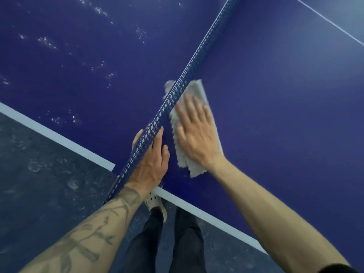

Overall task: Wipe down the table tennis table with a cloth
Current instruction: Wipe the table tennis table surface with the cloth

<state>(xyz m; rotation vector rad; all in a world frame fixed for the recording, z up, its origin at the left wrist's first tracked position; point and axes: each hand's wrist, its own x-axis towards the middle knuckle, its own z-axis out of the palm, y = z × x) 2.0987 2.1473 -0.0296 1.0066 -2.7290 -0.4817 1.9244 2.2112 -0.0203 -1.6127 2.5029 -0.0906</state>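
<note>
A dark blue table tennis table (pixel 275 115) fills most of the view, with a white edge line (pixel 206 213) near me. A blue net (pixel 189 71) runs diagonally across it. My right hand (pixel 197 133) lies flat with straight fingers on a pale grey fluffy cloth (pixel 197 89), pressing it onto the table just right of the net. Part of the cloth pokes under the net to its left side. My left hand (pixel 151 160) holds the net's top edge near the table's side, fingers curled over it.
Water droplets or wet spots (pixel 47 41) speckle the table half left of the net. A dark grey mottled floor (pixel 39 184) lies below. My legs and a white perforated shoe (pixel 155 201) stand by the table's edge.
</note>
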